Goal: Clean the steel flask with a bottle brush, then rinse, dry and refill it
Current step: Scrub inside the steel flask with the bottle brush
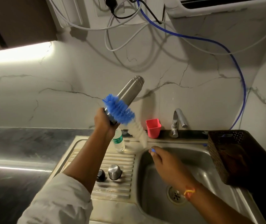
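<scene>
My left hand (104,122) grips the lower end of the steel flask (128,92), which is raised above the draining board and tilted up to the right. The bottle brush (121,110), with blue and white bristles, lies across the flask's outer wall. My right hand (164,160) pinches the brush's handle end over the sink basin (198,160). The white bristle part is motion-blurred. A steel cup-lid (114,171) and a black stopper (101,175) stand on the draining board (112,188).
A small clear plastic water bottle (119,141) stands at the back of the draining board. A red cup (153,128) and the tap (178,122) are behind the basin. A dark perforated basket (235,151) sits at the sink's right. Cables and a blue hose hang on the wall.
</scene>
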`<state>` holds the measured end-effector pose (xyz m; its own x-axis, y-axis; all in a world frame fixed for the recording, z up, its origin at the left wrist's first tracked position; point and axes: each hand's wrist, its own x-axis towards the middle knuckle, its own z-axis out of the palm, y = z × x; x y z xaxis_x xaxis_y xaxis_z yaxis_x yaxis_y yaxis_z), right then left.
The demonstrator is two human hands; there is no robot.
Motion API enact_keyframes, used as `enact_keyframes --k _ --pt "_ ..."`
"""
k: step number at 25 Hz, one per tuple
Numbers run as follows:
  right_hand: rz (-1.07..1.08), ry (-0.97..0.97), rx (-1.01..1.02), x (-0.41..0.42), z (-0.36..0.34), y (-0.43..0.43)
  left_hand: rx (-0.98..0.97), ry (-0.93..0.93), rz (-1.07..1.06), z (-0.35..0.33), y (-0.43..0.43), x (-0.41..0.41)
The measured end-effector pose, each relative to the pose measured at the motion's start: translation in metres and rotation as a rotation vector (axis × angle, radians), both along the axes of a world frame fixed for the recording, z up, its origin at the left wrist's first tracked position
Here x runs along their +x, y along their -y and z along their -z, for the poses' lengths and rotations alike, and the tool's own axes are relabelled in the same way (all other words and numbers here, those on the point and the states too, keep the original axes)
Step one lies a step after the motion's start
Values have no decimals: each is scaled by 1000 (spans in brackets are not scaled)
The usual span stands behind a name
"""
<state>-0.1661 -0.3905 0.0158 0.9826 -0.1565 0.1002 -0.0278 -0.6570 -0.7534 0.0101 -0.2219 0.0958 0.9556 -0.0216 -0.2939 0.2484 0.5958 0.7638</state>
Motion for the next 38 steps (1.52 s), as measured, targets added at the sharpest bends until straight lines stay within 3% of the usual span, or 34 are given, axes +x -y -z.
enact_keyframes --k 4,7,10,15,21,28,31,35,38 --pt "65 -5 241 -13 -9 15 44 -50 -111 3 -12 9" --pt "91 -206 412 -27 -16 14 82 -8 -167 2 -20 12" --pt "74 -383 679 -17 -40 -1 280 98 -154 4 -4 -4" --pt "-46 -425 820 5 -73 -2 548 375 -85 11 24 -23" --pt "-82 -345 864 6 -53 9 537 314 -25 14 19 -26" --pt "-207 -253 795 12 -17 31 109 -24 256 5 3 -22" --pt "-189 -257 769 25 -15 33 133 -87 398 8 11 -28" --pt "-254 -248 758 25 -9 36 98 -131 334 7 -8 -9" --pt "-231 -256 709 31 -12 39 107 -153 409 16 -3 -15"
